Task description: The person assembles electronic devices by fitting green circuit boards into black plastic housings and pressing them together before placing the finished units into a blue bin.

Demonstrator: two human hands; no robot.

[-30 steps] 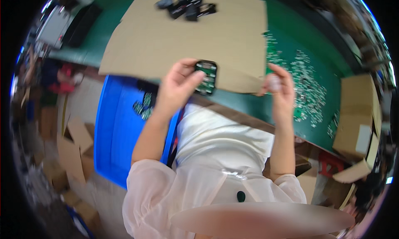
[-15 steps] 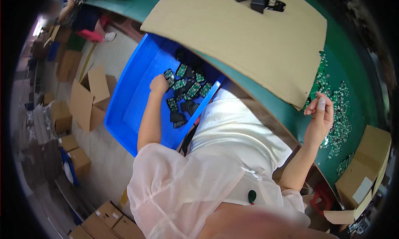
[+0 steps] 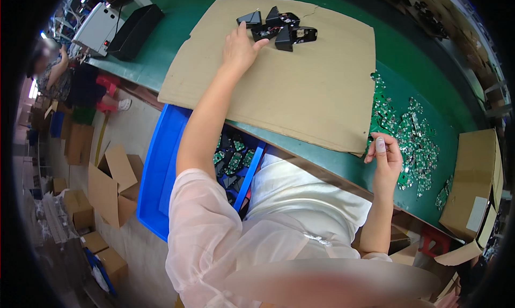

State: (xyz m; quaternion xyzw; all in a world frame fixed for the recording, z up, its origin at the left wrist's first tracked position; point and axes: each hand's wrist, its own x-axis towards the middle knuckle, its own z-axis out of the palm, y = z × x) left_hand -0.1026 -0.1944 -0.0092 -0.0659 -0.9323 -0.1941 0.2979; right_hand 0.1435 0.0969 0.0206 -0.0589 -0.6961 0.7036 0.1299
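Note:
My left hand (image 3: 240, 50) reaches over a cardboard sheet (image 3: 268, 88) with thumb and fingers apart. Its fingertips are at the edge of a black plastic housing (image 3: 249, 20), and I cannot tell whether they touch it. More black housings (image 3: 292, 33) with thin wires lie close together just to the right. My right hand (image 3: 387, 160) is raised at the table's near edge, fingers loosely bent and nothing visible in them; one digit has a whitish covering. Beside it spreads a pile of small green circuit boards (image 3: 410, 139).
Below my left arm a blue bin (image 3: 153, 201) holds black housings with green boards (image 3: 234, 162), partly hidden by the arm. An open carton (image 3: 472, 184) stands at the right on the green table (image 3: 300, 144). A grey box (image 3: 99, 26) is far left, near another person (image 3: 59, 75).
My left hand has moved out of the blue bin, up and away to the black housings on the cardboard. My right hand stays by the circuit boards. The view has shifted toward the table.

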